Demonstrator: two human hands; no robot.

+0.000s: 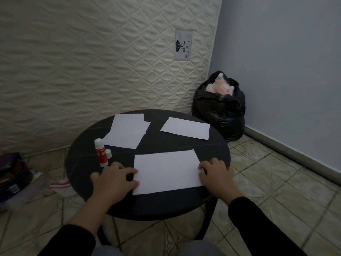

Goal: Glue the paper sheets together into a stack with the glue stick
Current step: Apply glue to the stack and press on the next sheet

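Left hand (112, 179) and right hand (216, 174) flat, fingers spread, pressing nearest paper sheet (166, 171) edges, gripping nothing

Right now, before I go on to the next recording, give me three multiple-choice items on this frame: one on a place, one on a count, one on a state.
1. Where does the glue stick stand?
A. on the table, left of the nearest sheet
B. on the floor
C. on the black bag

2. How many separate spots on the table hold paper?
A. one
B. three
C. five

3. What are the hands doing?
A. lifting the glue stick
B. both resting on the nearest sheet's side edges
C. hanging off the table

Answers:
1 A, it stands upright beside the left hand.
2 B, a far-left pile, a far-right sheet and the nearest one.
3 B, the left hand and right hand sit at opposite edges.
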